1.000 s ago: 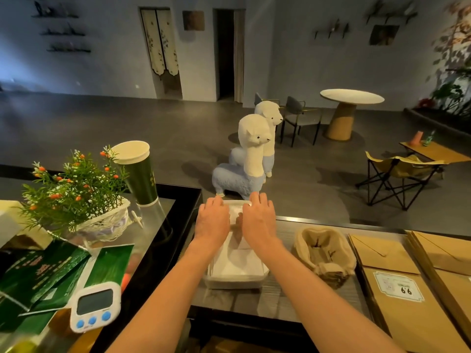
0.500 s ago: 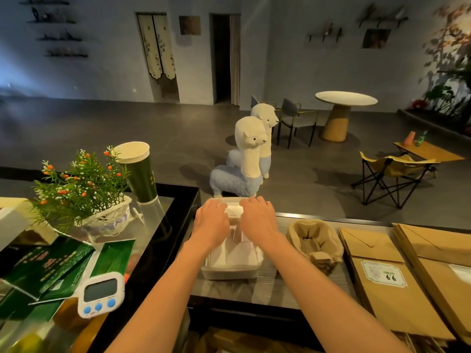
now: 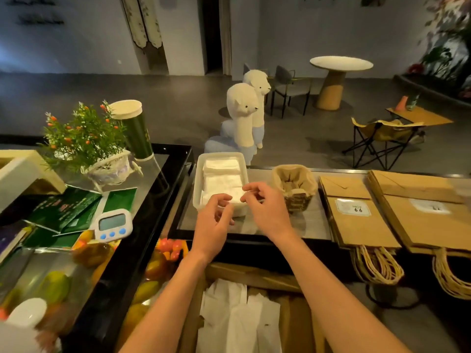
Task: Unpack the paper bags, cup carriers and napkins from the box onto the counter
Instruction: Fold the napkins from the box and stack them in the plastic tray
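Just beyond the loosely curled, empty left hand (image 3: 215, 222) and right hand (image 3: 267, 212), napkins (image 3: 223, 179) in a white tray (image 3: 221, 155).

Only the arms of the person are visible. The left hand (image 3: 212, 221) and the right hand (image 3: 267, 211) are bare, and the left forearm (image 3: 173, 289) and the right forearm (image 3: 331, 284) are bare as well, down to the lower edge of the view. Both forearms are slim and smooth, and the fingers are slender.
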